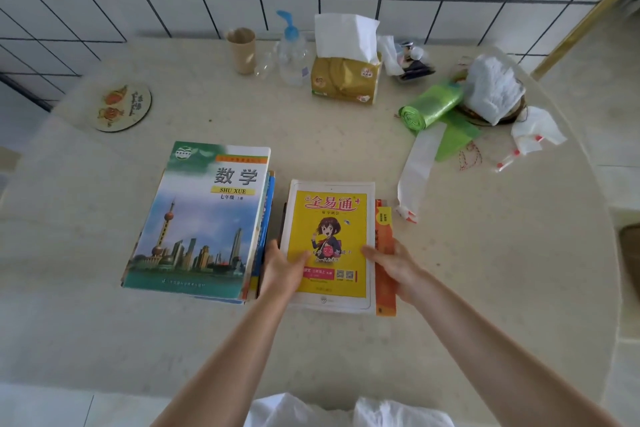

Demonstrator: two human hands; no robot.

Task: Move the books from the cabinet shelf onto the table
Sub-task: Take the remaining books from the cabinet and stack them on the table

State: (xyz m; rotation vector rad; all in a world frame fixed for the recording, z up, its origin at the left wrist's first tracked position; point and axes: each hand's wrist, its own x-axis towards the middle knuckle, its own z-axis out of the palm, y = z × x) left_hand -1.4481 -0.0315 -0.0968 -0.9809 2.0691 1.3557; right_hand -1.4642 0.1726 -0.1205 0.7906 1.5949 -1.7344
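Observation:
A yellow-covered book [330, 218] with a cartoon figure lies on top of a small stack on the beige table [207, 340]. An orange book [385, 274] sticks out under its right edge. My left hand [284, 270] grips the stack's near left side, thumb on the yellow cover. My right hand [394, 265] grips the near right side, thumb on the cover and fingers around the orange book. To the left sits a taller stack topped by a maths textbook [201, 218] with a city skyline. The cabinet shelf is out of sight.
Along the tiled wall stand a paper cup [242, 48], a pump bottle [292, 52] and a tissue pack [346, 73]. A green bag roll [431, 106], a white cloth [491, 87] and wrappers clutter the right. A round coaster [123, 107] lies far left.

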